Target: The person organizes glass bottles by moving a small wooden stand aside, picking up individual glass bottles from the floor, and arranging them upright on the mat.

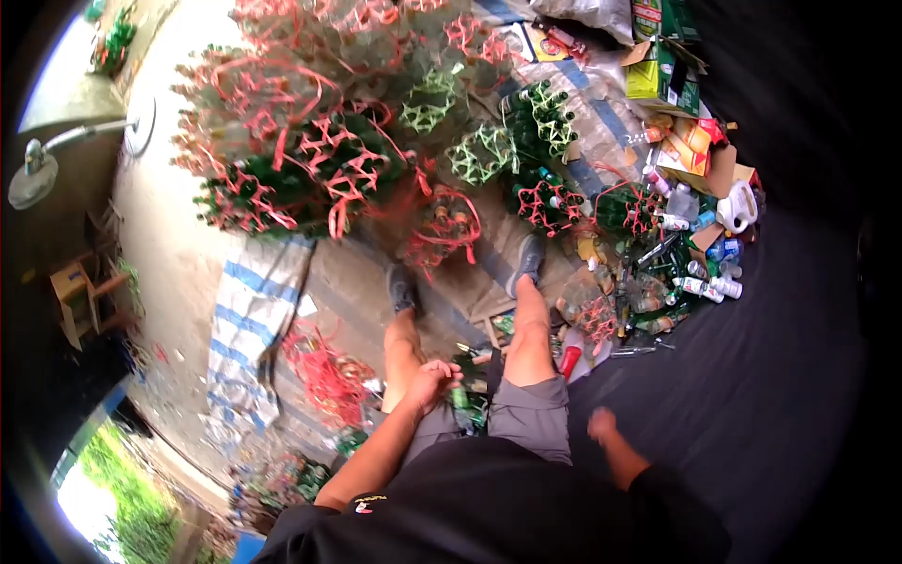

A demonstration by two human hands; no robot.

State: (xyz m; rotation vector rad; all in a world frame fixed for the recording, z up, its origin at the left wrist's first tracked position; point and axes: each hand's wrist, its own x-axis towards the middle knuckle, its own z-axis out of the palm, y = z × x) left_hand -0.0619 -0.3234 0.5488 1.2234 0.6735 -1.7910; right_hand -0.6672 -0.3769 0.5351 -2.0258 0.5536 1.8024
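My left hand is over my left thigh with its fingers curled together; what they hold, if anything, is hidden. Just below it, between my legs, a green bottle shows in part. Out to the side of my right thigh is my right hand, small and blurred, its fingers not distinct. Pink plastic strapping lies in a tangled heap on the ground beyond my left hand. Ahead of my feet, green bottles stand bundled with pale green strapping.
A large mass of clear bottles tied with pink strapping fills the far left. To the right lie loose plastic bottles, a white jug and cardboard boxes. A blue-striped sheet covers ground at left; a fan stands beyond.
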